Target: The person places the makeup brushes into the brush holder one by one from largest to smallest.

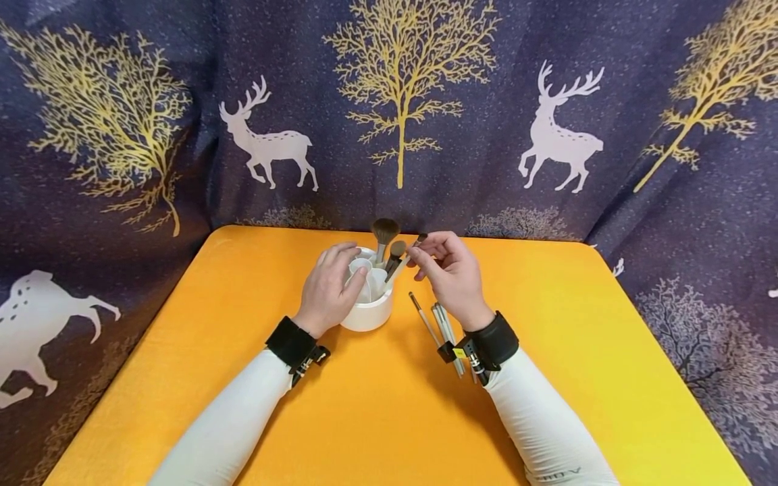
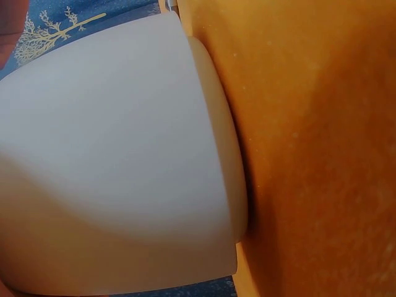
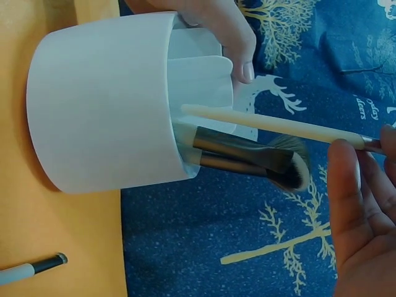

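Hands: right hand pinched a makeup brush by its ferrule end; left hand held the white brush holder by its rim, thumb over the mouth.
Orange table: bore the holder toward its far side.
White brush holder: stood upright, with a large fluffy brush and a smaller brush leaning in it, bristles up.
Loose brushes: lay just right of the holder, partly hidden by the wrist strap, which, brought low, could have rolled them.
Makeup brush: slanted handle-first toward the mouth; gripped so far up, it might have swung into the dividers or the standing brushes.
Handle tip: plain in the right wrist view, hard to make out in the head view. Only the head view took in all the loose brushes; the left wrist view gave mostly outer wall.
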Demonstrator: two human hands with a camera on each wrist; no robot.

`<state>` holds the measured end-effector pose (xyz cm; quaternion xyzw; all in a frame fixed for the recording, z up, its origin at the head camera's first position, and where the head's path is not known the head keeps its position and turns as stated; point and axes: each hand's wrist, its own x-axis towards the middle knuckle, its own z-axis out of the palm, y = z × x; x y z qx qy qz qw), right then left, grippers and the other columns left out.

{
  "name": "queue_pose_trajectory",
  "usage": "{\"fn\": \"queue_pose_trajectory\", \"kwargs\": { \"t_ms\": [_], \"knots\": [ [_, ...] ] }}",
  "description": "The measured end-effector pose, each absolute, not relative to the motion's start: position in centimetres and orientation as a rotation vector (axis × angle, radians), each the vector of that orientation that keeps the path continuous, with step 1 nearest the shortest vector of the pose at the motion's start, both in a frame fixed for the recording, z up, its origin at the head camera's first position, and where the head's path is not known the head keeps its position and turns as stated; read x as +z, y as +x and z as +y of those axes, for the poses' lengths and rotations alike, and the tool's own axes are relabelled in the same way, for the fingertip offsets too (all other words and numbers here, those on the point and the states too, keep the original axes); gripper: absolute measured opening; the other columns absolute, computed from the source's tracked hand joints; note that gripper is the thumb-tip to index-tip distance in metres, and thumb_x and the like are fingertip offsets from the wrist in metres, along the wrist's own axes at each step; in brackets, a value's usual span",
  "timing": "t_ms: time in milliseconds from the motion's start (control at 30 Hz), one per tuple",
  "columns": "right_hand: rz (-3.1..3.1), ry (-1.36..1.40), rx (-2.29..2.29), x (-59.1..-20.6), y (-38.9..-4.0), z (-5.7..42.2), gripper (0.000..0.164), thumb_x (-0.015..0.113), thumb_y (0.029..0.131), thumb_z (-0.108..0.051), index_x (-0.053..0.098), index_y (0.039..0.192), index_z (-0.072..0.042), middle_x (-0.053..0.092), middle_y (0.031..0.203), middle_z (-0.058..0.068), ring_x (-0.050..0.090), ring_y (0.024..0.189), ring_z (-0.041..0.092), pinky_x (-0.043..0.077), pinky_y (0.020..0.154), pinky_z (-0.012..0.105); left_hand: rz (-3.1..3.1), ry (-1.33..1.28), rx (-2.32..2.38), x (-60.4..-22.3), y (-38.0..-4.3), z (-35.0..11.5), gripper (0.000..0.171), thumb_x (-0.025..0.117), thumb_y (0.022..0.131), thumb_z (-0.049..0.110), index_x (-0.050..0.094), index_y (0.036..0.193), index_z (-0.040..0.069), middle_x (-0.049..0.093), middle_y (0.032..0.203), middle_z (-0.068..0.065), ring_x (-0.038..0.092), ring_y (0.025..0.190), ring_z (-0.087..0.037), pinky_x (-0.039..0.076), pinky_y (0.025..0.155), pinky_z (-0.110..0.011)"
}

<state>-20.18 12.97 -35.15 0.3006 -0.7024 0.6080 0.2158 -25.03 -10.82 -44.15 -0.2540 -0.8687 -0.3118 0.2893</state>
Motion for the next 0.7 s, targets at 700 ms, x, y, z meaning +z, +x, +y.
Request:
{"fn": "queue_pose_trajectory", "kwargs": {
  "t_ms": [700],
  "knots": [
    [-2.031, 0.784, 1.558, -36.6, -21.6, 13.6, 0.023, 0.064, 0.094, -0.006, 0.061, 0.117, -0.004, 0.066, 0.109, 0.011, 0.061, 0.077, 0.030, 0.051, 0.057, 0.028, -2.316, -0.684, -0.828, -44.1, -25.0, -10.9, 0.053, 0.037, 0.102, 0.048, 0.057, 0.131, 0.008, 0.050, 0.140, -0.008, 0.043, 0.128, -0.022, 0.042, 0.099, -0.042]
  ]
}}
